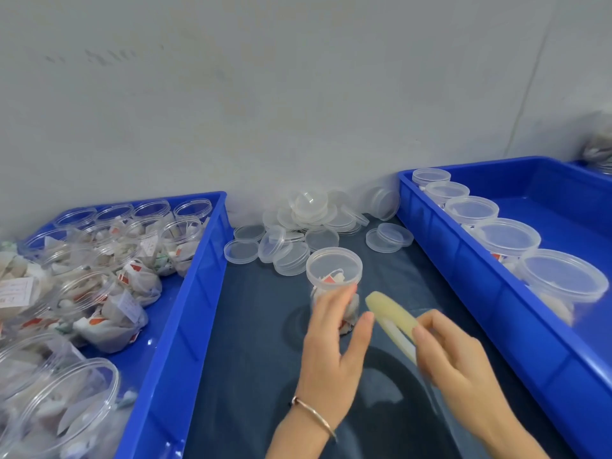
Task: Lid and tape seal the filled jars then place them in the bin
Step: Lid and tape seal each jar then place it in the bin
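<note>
A clear filled jar (pixel 333 270) with a translucent lid on top stands upright on the dark table between two blue bins. My left hand (pixel 334 346) wraps its fingers and thumb round the jar's lower body, hiding much of it. My right hand (pixel 453 356) grips a yellowish roll of tape (pixel 392 318), seen edge-on, just right of the jar. The roll's far end lies close to my left thumb. I cannot tell whether tape touches the jar.
The left blue bin (pixel 198 276) holds several open filled jars. The right blue bin (pixel 463 260) holds a row of lidded jars (pixel 506 236) along its left wall. A pile of loose lids (pixel 308 226) lies against the wall behind the jar.
</note>
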Demonstrator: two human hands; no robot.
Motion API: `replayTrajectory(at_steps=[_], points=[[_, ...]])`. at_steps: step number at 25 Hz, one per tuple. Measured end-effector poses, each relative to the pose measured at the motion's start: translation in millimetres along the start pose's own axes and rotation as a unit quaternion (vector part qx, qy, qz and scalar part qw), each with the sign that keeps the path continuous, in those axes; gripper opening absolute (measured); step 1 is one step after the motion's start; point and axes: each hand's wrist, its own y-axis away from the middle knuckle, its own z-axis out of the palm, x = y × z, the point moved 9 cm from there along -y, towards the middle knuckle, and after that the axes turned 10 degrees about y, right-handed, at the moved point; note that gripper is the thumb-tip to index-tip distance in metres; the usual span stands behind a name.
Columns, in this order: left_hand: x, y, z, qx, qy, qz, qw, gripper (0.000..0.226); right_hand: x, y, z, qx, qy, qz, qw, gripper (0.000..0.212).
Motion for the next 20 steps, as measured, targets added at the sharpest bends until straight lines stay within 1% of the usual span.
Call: replayTrajectory(at_steps=[1, 2, 3, 4, 7, 9, 11, 13, 16, 18, 20], points=[[1, 4, 8, -0.05, 0.0, -0.024, 0.998, 0.047, -5, 5, 6, -0.012, -0.011, -0.018, 1.0, 0.021], [1, 8, 12, -0.079, -0.002, -0.043, 0.996, 0.051, -9, 9, 10, -0.02, -0.014, -0.032, 0.999, 0.02], [1, 10, 11, -0.082, -0.008, -0.052, 0.995, 0.053, -11, 12, 12, -0.024, -0.01, -0.044, 0.999, 0.021], [3, 11, 7, -0.069, -0.016, -0.049, 0.996, 0.051, -12, 14, 14, -0.025, -0.001, -0.049, 0.998, 0.022], [14, 13, -6, 0.002, -0.034, 0.005, 0.999, 0.031, -9, 16, 12, -0.004, 0.022, -0.05, 0.998, 0.021], [14, 15, -11, 0.03, -0.018, 0.018, 0.999, 0.025, -13, 18, 9, 0.006, 0.052, -0.07, 0.996, 0.014], [6, 17, -14, 0.047, 0.05, -0.033, 0.997, 0.02, -18, 20, 7, 0.01, 0.1, -0.101, 0.99, 0.013], [-8, 17, -16, 0.066, 0.132, -0.109, 0.983, 0.01, -26, 22, 6, 0.013, 0.161, -0.145, 0.976, 0.019], [-25, 19, -14, 0.064, 0.187, -0.211, 0.957, 0.012, -34, 24, 7, 0.031, 0.233, -0.195, 0.952, 0.026], [-28, 20, -11, 0.051, 0.207, -0.239, 0.947, 0.011, -37, 25, 6, 0.045, 0.257, -0.218, 0.94, 0.027], [-27, 19, -10, 0.043, 0.188, -0.232, 0.953, 0.013, -37, 25, 5, 0.048, 0.274, -0.23, 0.933, 0.028]])
